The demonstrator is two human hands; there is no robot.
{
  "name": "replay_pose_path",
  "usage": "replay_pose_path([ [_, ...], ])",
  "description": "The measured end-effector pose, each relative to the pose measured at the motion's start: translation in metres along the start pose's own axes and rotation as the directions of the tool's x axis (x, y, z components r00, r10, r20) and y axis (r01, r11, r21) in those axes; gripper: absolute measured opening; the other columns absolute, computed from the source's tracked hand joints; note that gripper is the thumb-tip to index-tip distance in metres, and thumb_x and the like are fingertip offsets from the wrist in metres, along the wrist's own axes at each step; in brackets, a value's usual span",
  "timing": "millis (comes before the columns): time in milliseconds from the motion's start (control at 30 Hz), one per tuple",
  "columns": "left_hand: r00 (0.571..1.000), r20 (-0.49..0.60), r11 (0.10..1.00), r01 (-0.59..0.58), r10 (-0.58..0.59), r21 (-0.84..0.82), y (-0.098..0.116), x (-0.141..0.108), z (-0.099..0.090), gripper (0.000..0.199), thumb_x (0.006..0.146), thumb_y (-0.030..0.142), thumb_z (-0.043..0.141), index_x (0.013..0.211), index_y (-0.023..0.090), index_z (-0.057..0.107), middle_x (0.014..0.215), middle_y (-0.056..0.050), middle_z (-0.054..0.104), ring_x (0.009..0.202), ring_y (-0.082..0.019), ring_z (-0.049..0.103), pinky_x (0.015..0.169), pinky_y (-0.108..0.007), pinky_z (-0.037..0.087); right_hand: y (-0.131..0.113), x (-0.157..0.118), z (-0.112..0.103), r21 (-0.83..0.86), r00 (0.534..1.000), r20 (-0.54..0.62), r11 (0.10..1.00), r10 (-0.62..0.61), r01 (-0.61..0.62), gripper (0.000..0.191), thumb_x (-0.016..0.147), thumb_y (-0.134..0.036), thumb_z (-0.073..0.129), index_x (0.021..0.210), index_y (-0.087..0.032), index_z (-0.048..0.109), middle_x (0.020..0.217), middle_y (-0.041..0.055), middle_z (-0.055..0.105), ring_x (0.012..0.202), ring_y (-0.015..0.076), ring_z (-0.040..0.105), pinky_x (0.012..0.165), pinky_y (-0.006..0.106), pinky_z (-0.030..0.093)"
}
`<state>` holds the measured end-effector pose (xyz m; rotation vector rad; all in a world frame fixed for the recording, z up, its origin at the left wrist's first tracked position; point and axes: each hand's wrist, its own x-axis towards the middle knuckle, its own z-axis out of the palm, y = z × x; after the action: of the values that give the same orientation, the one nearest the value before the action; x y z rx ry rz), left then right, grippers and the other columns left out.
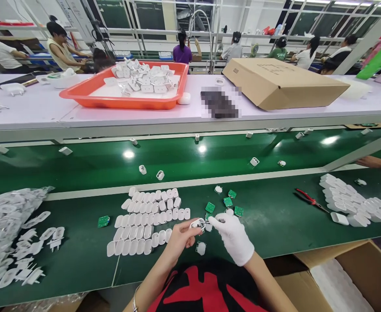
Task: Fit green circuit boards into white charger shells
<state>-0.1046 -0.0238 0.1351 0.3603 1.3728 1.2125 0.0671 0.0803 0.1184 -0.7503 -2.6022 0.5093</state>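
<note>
My bare left hand (184,236) pinches a small white charger housing (197,224), its opening turned toward the other hand. My right hand (233,236), in a white glove, is closed at the housing's edge; a thin dark piece shows at its fingertips, too small to name. Just beyond lie several green circuit boards (210,207) and a white part (218,189). Another small white part (201,248) rests on the bench below my hands. To the left stand rows of white charger housings (133,232), with a lone green board (103,221) beside them.
White plug pieces (30,249) and a bagged heap (8,229) fill the left side. Red-handled pliers (310,200) lie right, near stacked white housings (356,201). A conveyor (183,160) carries small parts. Above are an orange tray (125,103) and a cardboard box (284,82). A co-worker's arm (375,163) reaches in.
</note>
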Motion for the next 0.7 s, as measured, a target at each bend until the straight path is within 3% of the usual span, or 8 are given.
replay_pose_path([
  [67,1.0,0.012,1.0,0.011,-0.011,0.013,-0.001,-0.001,0.001,0.047,0.066,0.033,0.071,0.106,0.009,0.068,0.07,-0.007,0.066,0.04,-0.004,0.036,0.042,-0.02,0.019,-0.005,0.005,-0.007,-0.167,0.999,0.021,0.985,-0.042,0.045,0.051,0.073,0.004,0.044,0.104,-0.03,0.067,0.083,0.0025,0.065,0.069,0.0151,0.052,0.063,0.027,0.035],
  [133,0.999,0.03,1.0,0.012,-0.012,0.024,-0.001,-0.002,0.001,0.044,0.066,0.034,0.07,0.103,0.009,0.069,0.069,-0.007,0.065,0.04,-0.004,0.035,0.042,-0.021,0.017,-0.008,0.009,-0.012,-0.217,0.998,0.055,0.975,-0.032,0.044,0.049,0.071,0.004,0.046,0.101,-0.029,0.067,0.081,0.0015,0.064,0.066,0.0145,0.049,0.059,0.027,0.03],
  [300,0.991,0.128,1.0,0.029,-0.03,0.005,0.006,-0.006,0.003,0.042,0.067,0.032,0.069,0.103,0.01,0.069,0.071,-0.008,0.065,0.042,-0.003,0.029,0.045,-0.023,0.013,-0.009,0.011,-0.018,-0.189,0.989,0.146,0.982,0.003,0.025,0.044,0.074,0.002,0.046,0.1,-0.028,0.066,0.082,0.0004,0.063,0.069,0.0144,0.049,0.06,0.026,0.029],
  [467,0.996,0.085,1.0,0.016,-0.016,-0.001,0.01,-0.006,0.004,0.04,0.068,0.032,0.067,0.101,0.01,0.069,0.07,-0.007,0.064,0.043,-0.003,0.029,0.046,-0.023,0.013,-0.009,0.008,-0.023,-0.146,0.998,0.06,0.989,-0.002,0.01,0.048,0.076,0.002,0.044,0.11,-0.026,0.063,0.086,0.0015,0.063,0.073,0.0138,0.051,0.063,0.024,0.032],
  [700,0.997,0.071,1.0,0.01,-0.01,-0.01,0.004,-0.006,0.004,0.047,0.067,0.031,0.068,0.107,0.008,0.066,0.072,-0.008,0.064,0.045,-0.003,0.028,0.047,-0.023,0.013,-0.01,0.005,-0.023,-0.247,0.992,0.125,0.969,0.004,0.027,0.043,0.077,0.0,0.046,0.103,-0.029,0.064,0.082,0.0,0.062,0.068,0.0136,0.048,0.058,0.026,0.027],
])
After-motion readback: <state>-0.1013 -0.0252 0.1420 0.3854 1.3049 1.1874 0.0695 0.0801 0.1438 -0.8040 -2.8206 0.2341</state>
